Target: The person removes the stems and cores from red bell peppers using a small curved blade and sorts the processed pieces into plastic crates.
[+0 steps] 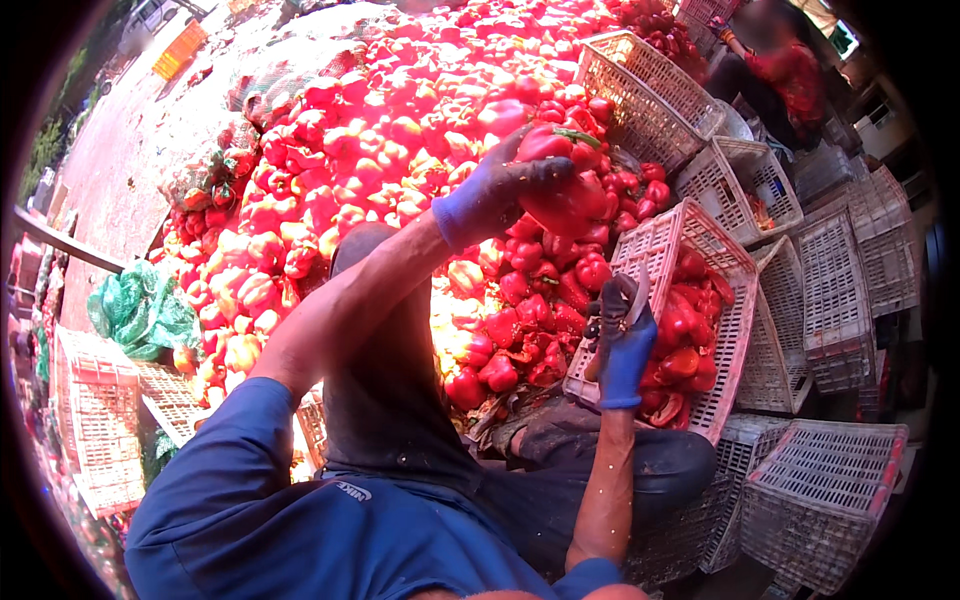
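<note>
My left hand [490,195], in a blue glove with a dark palm, grips a large red bell pepper [562,208] with a green stem. It holds the pepper above the big heap of red peppers [380,140] ahead of me. Lower and to the right, my right hand [627,345], gloved the same way, is closed around a small knife [641,296]. The knife's short blade points up, and part of its handle shows below the fingers. Just behind this hand, a pinkish plastic crate [737,375] stands tilted, partly filled with red peppers [685,325].
Empty-looking pale crates [640,100] stand beyond the heap, and more are stacked at right [835,300] and lower right [820,490]. White crates [100,420] and green netting [145,310] lie at left. Net sacks [285,75] border the heap. Another person [785,85] sits far right.
</note>
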Motion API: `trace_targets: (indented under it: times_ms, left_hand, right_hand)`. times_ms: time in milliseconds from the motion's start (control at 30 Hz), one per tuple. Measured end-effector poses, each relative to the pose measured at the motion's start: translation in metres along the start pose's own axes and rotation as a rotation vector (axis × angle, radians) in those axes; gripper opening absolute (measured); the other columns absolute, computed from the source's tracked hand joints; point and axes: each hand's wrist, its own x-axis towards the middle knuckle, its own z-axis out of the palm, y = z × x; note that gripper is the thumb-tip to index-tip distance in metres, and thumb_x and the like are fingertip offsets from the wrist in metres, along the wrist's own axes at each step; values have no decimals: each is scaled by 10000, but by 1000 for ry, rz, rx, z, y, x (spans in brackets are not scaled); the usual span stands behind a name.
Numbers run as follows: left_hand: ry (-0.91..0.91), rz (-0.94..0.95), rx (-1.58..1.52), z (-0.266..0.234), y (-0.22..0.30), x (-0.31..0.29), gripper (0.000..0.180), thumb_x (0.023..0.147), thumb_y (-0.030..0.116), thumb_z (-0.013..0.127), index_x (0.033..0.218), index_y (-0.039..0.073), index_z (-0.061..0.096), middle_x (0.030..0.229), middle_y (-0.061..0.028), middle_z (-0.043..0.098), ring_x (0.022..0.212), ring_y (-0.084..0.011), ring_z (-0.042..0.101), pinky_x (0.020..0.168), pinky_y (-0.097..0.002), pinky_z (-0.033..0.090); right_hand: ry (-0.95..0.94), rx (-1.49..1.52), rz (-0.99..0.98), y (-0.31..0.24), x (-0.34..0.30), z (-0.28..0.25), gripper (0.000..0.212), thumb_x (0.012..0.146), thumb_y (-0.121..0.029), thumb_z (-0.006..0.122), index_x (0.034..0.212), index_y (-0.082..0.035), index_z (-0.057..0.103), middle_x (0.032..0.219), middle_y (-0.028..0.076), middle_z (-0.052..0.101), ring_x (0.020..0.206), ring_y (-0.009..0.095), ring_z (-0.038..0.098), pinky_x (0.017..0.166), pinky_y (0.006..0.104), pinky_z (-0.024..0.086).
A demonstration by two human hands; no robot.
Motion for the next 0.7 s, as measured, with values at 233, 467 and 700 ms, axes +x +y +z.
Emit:
trace_targets:
  times_ms: [233,467,700]
  left_hand:
    - [-82,-221,35,25,-32,-31,815,867,304,866,1507,7,457,1400,-104,627,1273,-191,613,1102,-379,504]
    - [-238,-180,449,21,-34,-27,811,771,191,948,1451,2,549,1365,-60,668,1232,-118,590,1067,-331,499]
    - [-335,-253,372,17,-32,-26,620,798,81,907,1359,7,653,1232,-10,736,1143,-66,603,1016,-308,525]
  right_hand:
    - [-145,-227,-446,-50,8,22,832,929,-306,817,1566,12,387,1477,155,555,1284,212,570,1077,347,493]
    - [-258,212,-35,-38,-6,9,936,848,-225,854,1611,-66,336,1257,83,652,942,147,654,762,288,573]
    - [-278,378,112,-47,-15,-1,791,798,-128,717,1529,-45,427,805,25,640,584,104,578,503,243,461]
